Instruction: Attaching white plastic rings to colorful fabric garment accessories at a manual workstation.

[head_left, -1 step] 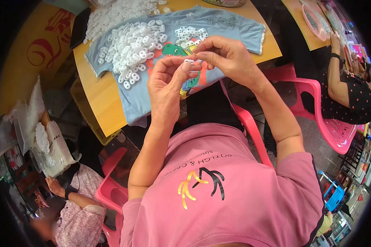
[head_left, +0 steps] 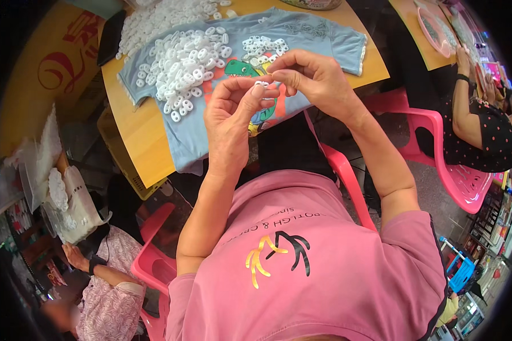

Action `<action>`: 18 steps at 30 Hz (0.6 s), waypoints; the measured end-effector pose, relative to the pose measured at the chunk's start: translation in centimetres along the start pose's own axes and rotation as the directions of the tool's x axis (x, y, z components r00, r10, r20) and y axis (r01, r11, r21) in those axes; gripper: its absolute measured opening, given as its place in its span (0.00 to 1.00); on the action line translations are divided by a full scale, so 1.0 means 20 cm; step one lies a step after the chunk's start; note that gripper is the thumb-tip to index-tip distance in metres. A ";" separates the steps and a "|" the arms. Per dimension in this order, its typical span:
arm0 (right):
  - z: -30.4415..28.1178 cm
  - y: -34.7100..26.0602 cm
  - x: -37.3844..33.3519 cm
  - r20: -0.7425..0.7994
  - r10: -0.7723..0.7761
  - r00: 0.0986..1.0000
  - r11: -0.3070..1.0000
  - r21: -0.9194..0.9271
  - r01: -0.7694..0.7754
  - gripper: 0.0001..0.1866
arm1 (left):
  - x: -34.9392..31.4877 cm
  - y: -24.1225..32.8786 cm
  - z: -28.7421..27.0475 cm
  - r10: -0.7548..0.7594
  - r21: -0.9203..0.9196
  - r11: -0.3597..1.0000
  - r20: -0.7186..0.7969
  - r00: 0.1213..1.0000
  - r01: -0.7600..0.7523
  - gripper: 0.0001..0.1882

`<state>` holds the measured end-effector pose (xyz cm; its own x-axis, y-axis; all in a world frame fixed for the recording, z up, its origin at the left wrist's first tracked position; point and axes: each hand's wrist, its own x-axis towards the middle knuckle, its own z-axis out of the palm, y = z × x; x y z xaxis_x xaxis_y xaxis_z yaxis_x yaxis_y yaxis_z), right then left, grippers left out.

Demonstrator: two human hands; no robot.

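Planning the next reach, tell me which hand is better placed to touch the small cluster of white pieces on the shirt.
Probably the right hand: it sits nearer the small cluster, while the left hand holds a white piece. What the right pinches, if anything, is too small to see.

White piece [head_left: 261,83] partly hidden by the hands [head_left: 230,116]

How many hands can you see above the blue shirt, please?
2: the left hand, holding a small white piece, and the right hand, its thumb and forefinger pinched just beside it. Both are over the blue shirt; some fingers are partly hidden.
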<state>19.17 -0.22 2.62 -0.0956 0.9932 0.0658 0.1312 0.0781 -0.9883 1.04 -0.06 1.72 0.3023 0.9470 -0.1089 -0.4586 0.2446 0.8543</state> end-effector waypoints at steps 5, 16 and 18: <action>0.02 -0.01 -0.01 0.006 0.053 0.999 0.995 0.087 -0.054 0.10 | -0.02 0.00 -0.02 -0.045 -0.032 0.999 -0.022 0.999 0.044 0.09; 0.10 -0.03 0.00 0.054 0.063 0.997 0.982 0.174 -0.071 0.12 | -0.05 0.04 -0.01 0.039 0.068 0.997 0.012 0.999 -0.040 0.08; 0.10 -0.03 -0.01 0.067 0.078 0.995 0.975 0.202 -0.090 0.12 | -0.05 0.04 -0.01 0.045 0.080 0.996 0.005 0.999 -0.045 0.08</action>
<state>17.06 -0.58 3.01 -0.1508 0.9883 -0.0211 -0.0629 -0.0309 -0.9975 0.23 -0.82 2.48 0.2855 0.9560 -0.0676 -0.4036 0.1839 0.8963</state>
